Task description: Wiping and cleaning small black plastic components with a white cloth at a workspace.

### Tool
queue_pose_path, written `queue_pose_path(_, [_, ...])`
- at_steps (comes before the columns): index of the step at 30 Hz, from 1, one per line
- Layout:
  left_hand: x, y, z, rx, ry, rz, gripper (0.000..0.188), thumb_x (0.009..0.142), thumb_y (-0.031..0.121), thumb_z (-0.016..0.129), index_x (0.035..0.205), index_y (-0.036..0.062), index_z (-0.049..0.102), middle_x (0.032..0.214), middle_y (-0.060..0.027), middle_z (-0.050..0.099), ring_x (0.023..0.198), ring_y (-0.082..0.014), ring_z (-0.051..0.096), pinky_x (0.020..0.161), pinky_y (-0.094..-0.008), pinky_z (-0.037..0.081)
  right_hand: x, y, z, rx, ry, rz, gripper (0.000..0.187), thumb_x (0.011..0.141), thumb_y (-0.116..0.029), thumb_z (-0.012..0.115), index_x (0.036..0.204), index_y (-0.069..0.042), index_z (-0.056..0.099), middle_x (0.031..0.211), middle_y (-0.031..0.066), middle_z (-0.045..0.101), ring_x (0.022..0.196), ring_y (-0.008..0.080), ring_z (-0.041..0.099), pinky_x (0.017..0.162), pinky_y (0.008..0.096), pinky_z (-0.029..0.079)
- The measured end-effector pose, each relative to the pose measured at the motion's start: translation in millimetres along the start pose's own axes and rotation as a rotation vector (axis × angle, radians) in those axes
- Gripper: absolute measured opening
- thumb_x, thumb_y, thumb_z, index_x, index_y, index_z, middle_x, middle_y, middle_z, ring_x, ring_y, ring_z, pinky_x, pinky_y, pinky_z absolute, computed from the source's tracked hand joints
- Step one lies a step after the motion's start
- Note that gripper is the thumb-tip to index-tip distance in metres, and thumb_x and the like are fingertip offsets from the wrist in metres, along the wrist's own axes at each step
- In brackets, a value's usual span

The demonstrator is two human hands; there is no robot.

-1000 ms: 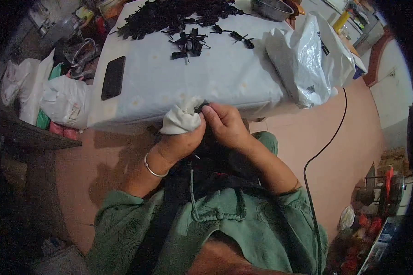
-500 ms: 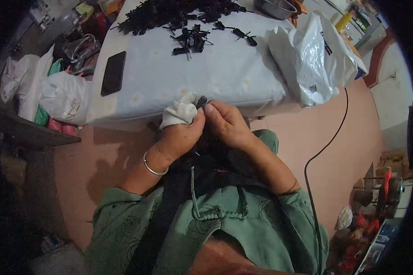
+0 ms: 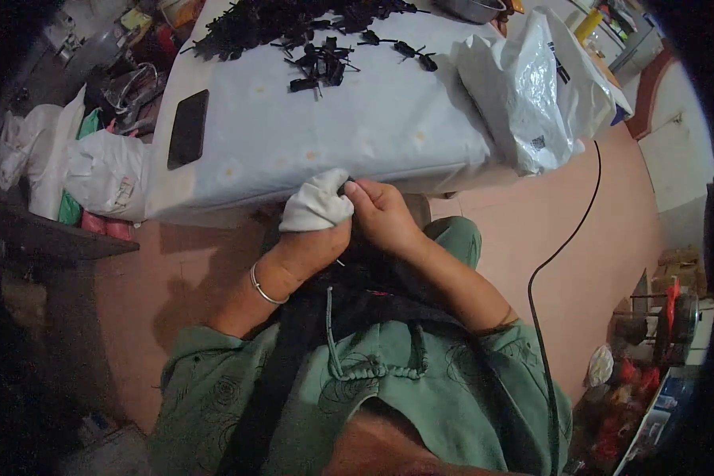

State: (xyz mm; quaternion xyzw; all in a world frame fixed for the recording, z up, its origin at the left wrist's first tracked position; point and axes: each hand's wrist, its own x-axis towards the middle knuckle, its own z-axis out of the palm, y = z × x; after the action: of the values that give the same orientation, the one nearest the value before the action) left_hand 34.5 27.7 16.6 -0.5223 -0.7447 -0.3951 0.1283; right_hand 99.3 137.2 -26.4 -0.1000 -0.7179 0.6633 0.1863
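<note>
Just off the table's near edge, my two hands meet over a small black part (image 3: 344,186), mostly hidden by fingers. White cloth (image 3: 316,202) covers the fingers of my left hand (image 3: 313,244), which is closed around the part's near side. My right hand (image 3: 385,218) is bare, its thumb and forefinger pinching the part's end. On the table, a small cluster of similar black pieces (image 3: 324,65) with thin stems lies in front of a large dark heap (image 3: 293,28). A few more pieces (image 3: 404,50) lie to its right.
A black phone (image 3: 188,129) lies on the left of the white-covered table (image 3: 278,131). A white plastic bag (image 3: 520,107) stands at its right edge, near a metal bowl (image 3: 472,8). Bagged goods (image 3: 107,170) fill a shelf at left. A black cable (image 3: 563,254) hangs at right.
My left hand has turned, so the white cloth covers more of it and its thumb no longer shows. The black part is now more hidden. The view has shifted slightly.
</note>
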Motion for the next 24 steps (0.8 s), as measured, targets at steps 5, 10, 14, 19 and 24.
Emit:
queue_pose_path(5, [-1.6,-9.9,2.1,-0.491,0.135,-0.237,0.017,0.081,0.007,0.051,0.097,0.0013,0.05,0.076,-0.0093,0.056,0.064,-0.0156,0.054,0.056,-0.0302,0.044,1.7,-23.0,-20.4,-0.154,0.01,-0.128,0.024,0.085,-0.02,0.053,0.079,0.003,0.053,0.06,0.0083,0.05,0.056,0.0123,0.044,0.053,0.0285,0.04])
queue_pose_path(10, [-1.3,-15.0,-6.1,-0.917,0.014,-0.657,0.018,0.087,0.012,0.047,0.101,0.0008,0.048,0.071,-0.0032,0.054,0.059,-0.0098,0.05,0.052,-0.0235,0.041,-3.6,-22.0,-33.0,-0.382,-0.218,-0.104,0.018,0.078,-0.014,0.059,0.086,0.002,0.056,0.07,0.0184,0.055,0.061,0.0258,0.054,0.059,0.0324,0.043])
queue_pose_path(14, [0.4,-11.7,-11.2,-0.586,-0.081,-0.419,0.019,0.087,0.013,0.046,0.101,0.0003,0.048,0.072,-0.0031,0.055,0.059,-0.0112,0.05,0.052,-0.0246,0.041,-4.6,-36.9,-35.4,-0.365,-0.1,-0.344,0.013,0.081,-0.011,0.058,0.082,0.002,0.058,0.067,0.0036,0.055,0.064,0.0075,0.048,0.058,0.0249,0.042])
queue_pose_path(19, [-6.8,-22.1,-2.0,-0.558,-0.065,-0.168,0.021,0.086,0.011,0.044,0.103,-0.0006,0.047,0.073,-0.0046,0.054,0.059,-0.0123,0.05,0.053,-0.0267,0.041,0.4,-39.9,-29.0,-0.158,-0.186,-0.095,0.013,0.082,-0.012,0.058,0.077,0.0,0.058,0.066,-0.0001,0.054,0.064,0.0047,0.046,0.056,0.0217,0.04])
queue_pose_path(24, [0.3,-2.9,-15.6,-0.764,-0.138,-0.445,0.019,0.084,0.008,0.046,0.102,0.0002,0.048,0.075,-0.0021,0.052,0.065,-0.0106,0.049,0.057,-0.0245,0.041,-1.5,-42.9,-25.3,-0.036,-0.166,0.0,0.016,0.084,-0.014,0.055,0.075,-0.001,0.053,0.062,-0.0011,0.049,0.061,0.0044,0.042,0.055,0.0209,0.037])
